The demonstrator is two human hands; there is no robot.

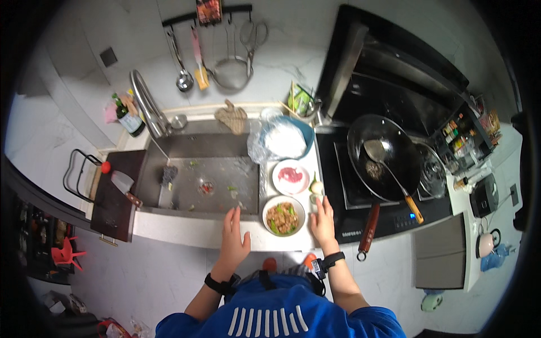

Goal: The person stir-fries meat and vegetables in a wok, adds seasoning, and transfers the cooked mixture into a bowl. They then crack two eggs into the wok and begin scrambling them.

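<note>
My left hand (234, 241) hovers by the front edge of the counter near the sink's right corner, fingers extended and holding nothing. To the right, my right hand (324, 222) is also empty, beside a bowl of cooked chopped food with green pieces (283, 215). That bowl stands on the counter between my hands. Behind it sits a white bowl with pink-red meat (290, 176). A pale bulb-like vegetable (316, 187) and a small glass dish (316, 198) lie just beyond my right fingertips; whether they touch cannot be told.
A wok (382, 156) holding a spatula (380, 152) rests on the cooktop, its red-brown handle (370, 228) jutting past the front edge. The steel sink (219, 169) contains food scraps. A cleaver (124, 186) lies on the dark cutting board (122, 160). Behind the bowls stands a teal basin (310, 135) with plastic bags.
</note>
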